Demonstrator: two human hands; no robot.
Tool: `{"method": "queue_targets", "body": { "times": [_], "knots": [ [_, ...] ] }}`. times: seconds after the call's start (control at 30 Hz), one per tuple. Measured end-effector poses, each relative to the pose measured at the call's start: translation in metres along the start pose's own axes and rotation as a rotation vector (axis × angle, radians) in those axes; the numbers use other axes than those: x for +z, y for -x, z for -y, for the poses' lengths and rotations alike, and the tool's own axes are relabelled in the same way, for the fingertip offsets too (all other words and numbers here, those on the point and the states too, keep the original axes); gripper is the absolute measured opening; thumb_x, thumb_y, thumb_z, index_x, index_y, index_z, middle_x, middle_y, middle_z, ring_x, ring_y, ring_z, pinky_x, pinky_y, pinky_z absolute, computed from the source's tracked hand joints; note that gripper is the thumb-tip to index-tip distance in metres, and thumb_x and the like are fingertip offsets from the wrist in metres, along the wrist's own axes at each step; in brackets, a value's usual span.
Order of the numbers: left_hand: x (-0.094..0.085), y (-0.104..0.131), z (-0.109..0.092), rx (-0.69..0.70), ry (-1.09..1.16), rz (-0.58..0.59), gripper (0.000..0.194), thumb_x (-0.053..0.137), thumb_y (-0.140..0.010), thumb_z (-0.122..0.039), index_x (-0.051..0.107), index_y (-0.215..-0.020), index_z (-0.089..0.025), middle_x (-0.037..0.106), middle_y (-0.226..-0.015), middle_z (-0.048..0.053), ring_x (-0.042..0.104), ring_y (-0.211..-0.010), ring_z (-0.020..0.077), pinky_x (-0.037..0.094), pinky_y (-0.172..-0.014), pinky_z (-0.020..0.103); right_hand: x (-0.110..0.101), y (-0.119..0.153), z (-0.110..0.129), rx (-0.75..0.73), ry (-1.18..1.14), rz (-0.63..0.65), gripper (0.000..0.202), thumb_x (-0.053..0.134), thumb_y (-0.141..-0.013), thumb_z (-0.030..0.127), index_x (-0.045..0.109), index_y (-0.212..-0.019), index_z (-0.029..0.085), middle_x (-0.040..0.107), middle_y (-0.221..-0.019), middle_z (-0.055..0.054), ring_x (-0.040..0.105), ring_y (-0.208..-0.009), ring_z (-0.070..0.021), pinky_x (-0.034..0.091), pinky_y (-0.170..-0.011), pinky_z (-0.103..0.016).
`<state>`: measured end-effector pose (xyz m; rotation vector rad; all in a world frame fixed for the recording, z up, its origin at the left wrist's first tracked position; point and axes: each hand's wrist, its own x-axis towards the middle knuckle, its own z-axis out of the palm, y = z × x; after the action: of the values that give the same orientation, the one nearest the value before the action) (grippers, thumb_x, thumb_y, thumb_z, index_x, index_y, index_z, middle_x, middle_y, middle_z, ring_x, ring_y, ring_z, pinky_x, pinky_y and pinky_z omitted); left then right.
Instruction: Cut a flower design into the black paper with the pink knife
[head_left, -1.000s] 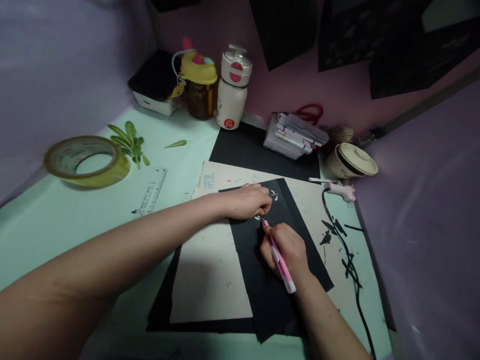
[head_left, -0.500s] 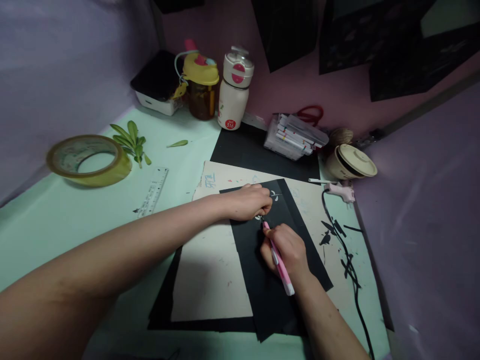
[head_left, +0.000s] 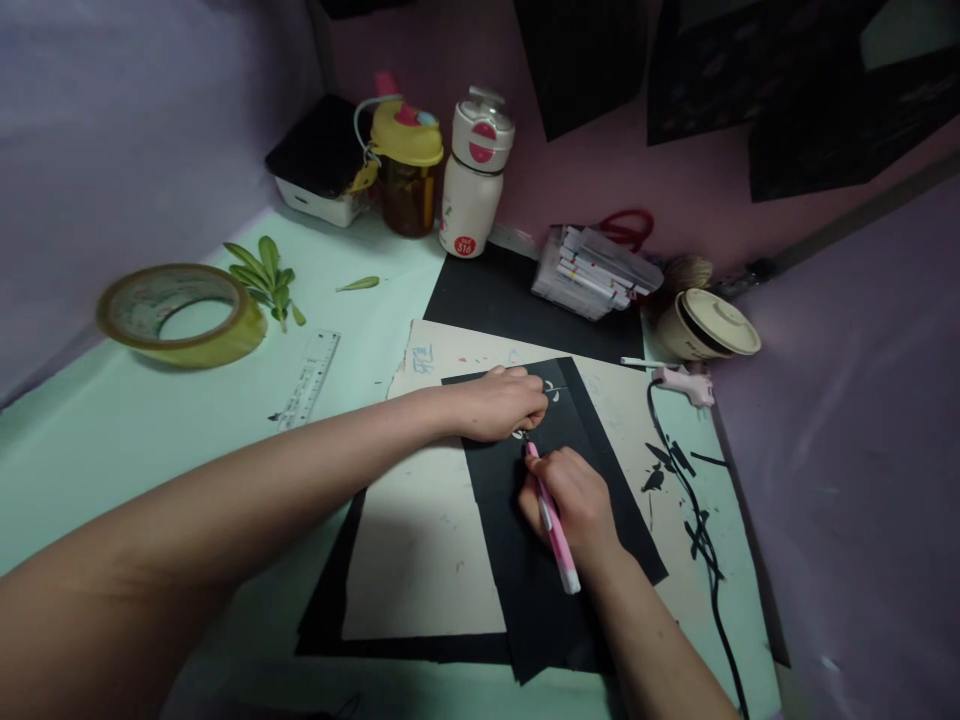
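A sheet of black paper (head_left: 571, 500) lies at a slant over a larger white sheet (head_left: 420, 560). Small leaf-shaped cut-outs show pale in its upper part. My left hand (head_left: 504, 402) presses down on the black paper with its fingers curled, just beyond a lower cut-out (head_left: 517, 435). In my right hand (head_left: 577, 500) is a pink craft knife (head_left: 555, 535), gripped like a pen. Its tip meets the paper close to the left fingertips, beside that cut-out; the exact contact is too small to make out.
Left of the sheets are a tape roll (head_left: 217, 345), a leafy sprig (head_left: 271, 275) and a clear ruler (head_left: 311, 380). Behind stand a white bottle (head_left: 474, 200), a yellow-lidded cup (head_left: 407, 180) and a marker box (head_left: 592, 275). Black scraps (head_left: 652, 480) and a cable (head_left: 712, 590) lie right.
The rear end of the craft knife has swung slightly left and the right hand has shifted a little. The left hand stays on the paper. The whole view has moved slightly.
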<state>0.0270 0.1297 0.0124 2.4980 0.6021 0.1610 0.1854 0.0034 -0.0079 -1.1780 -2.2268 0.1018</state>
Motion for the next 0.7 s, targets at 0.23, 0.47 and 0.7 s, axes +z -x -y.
{"method": "queue_targets", "body": {
  "times": [0.23, 0.47, 0.7],
  "knots": [
    [0.0011, 0.0018, -0.0020, 0.003, -0.018, -0.011, 0.011, 0.048, -0.085, -0.010, 0.053, -0.079, -0.018, 0.055, -0.096, 0.005, 0.043, -0.089, 0.0196, 0.029, -0.074, 0.030, -0.0020, 0.0000, 0.0017, -0.028, 0.064, 0.039, 0.015, 0.053, -0.083, 0.005, 0.055, -0.082, 0.020, 0.046, -0.064, 0.000, 0.040, -0.060, -0.0162, 0.037, -0.055, -0.029],
    [0.0023, 0.0011, -0.0017, 0.007, -0.025, -0.025, 0.012, 0.050, -0.083, -0.008, 0.053, -0.079, -0.018, 0.055, -0.094, 0.004, 0.043, -0.088, 0.0197, 0.028, -0.073, 0.030, -0.0028, -0.0001, 0.0021, -0.031, 0.067, 0.048, 0.015, 0.053, -0.083, 0.006, 0.056, -0.080, 0.020, 0.046, -0.063, 0.000, 0.041, -0.059, -0.0165, 0.037, -0.054, -0.030],
    [0.0028, 0.0010, -0.0007, 0.007, -0.013, -0.024, 0.012, 0.049, -0.085, -0.008, 0.053, -0.078, -0.018, 0.054, -0.093, 0.004, 0.042, -0.087, 0.0191, 0.027, -0.073, 0.030, -0.0028, 0.0008, 0.0022, -0.028, 0.058, 0.044, 0.016, 0.053, -0.083, 0.005, 0.054, -0.080, 0.020, 0.046, -0.063, 0.000, 0.039, -0.060, -0.0161, 0.037, -0.055, -0.030]
  ]
}}
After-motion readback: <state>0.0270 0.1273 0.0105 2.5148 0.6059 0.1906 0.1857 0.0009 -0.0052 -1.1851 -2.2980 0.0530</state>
